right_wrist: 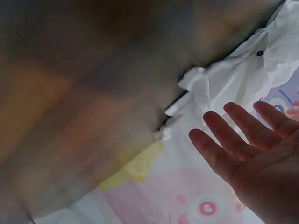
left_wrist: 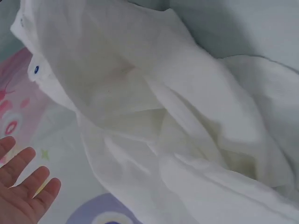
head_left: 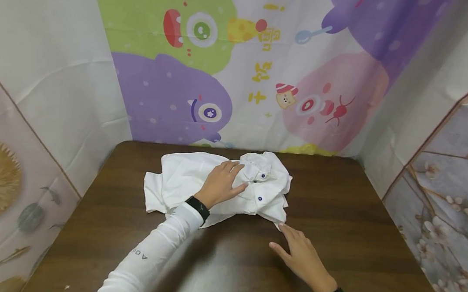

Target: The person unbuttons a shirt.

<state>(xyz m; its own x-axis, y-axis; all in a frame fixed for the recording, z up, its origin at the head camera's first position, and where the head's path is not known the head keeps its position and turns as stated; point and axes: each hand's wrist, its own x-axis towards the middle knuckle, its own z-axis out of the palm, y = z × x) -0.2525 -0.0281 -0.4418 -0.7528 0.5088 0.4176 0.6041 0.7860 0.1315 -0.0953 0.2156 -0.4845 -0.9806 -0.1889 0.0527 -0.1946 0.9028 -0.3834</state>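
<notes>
A white shirt (head_left: 189, 174) with dark blue buttons lies crumpled on the brown table, its collar end bunched toward the right. Over the middle of the shirt is my left hand (head_left: 221, 184), fingers extended; whether it touches the cloth I cannot tell. In the left wrist view that hand (left_wrist: 23, 186) shows relaxed fingers with nothing in them, and loose folds of the shirt (left_wrist: 140, 102) fill most of the picture. My right hand (head_left: 301, 255) is beside the shirt's lower right corner, fingers spread and holding nothing. The right wrist view shows this hand (right_wrist: 257, 154) in front of the shirt (right_wrist: 224, 84).
The wooden table (head_left: 333, 202) has rounded far corners. Behind it hangs a cartoon curtain (head_left: 254, 129) with purple, green and pink figures. Patterned fabric panels stand on the left (head_left: 33, 154) and right (head_left: 443, 194). A dark band (head_left: 197, 208) circles the left wrist.
</notes>
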